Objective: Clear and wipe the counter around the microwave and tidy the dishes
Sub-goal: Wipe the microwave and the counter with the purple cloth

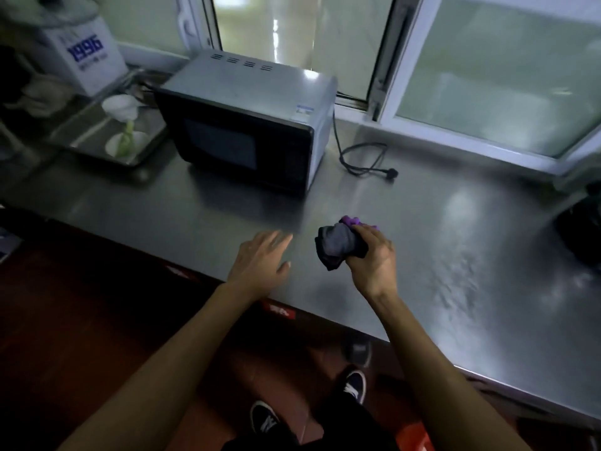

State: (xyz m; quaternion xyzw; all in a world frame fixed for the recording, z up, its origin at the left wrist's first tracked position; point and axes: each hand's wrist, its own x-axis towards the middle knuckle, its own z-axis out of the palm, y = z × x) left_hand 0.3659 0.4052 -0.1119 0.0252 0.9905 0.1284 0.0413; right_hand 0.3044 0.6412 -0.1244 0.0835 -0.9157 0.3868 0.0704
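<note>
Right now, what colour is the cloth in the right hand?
The cloth is dark grey with a purple part at the top, seen in the head view.

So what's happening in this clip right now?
A person stands at a steel counter. Their right hand grips a bunched dark cloth just over the surface, in front of the microwave. The left hand hovers open beside it, holding nothing. The microwave's cord lies unplugged on the counter, and a metal tray with white dishes sits to its left.
</note>
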